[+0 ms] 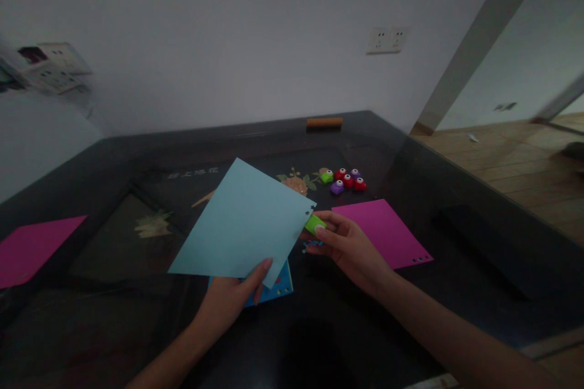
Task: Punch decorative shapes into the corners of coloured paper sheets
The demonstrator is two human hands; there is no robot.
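A light blue sheet of paper [241,225] is pinched at its lower edge by my left hand [232,298], thumb on top. Small punched holes show at the sheet's right corner. There my right hand [347,243] grips a green craft punch [314,225] at the paper's edge, thumb on its white button. Whether the button is pressed down I cannot tell. Beneath the sheet lies a darker blue paper [280,289], mostly hidden, with holes along its edge. Tiny blue cut-outs [310,247] lie on the table below the punch.
Several red, purple and green craft punches [348,181] cluster behind my right hand. Pink sheets lie at right [381,231] and far left [31,249]. An orange-brown bar [324,123] rests at the black table's [365,328] back edge. A dark flat object [488,249] lies at right.
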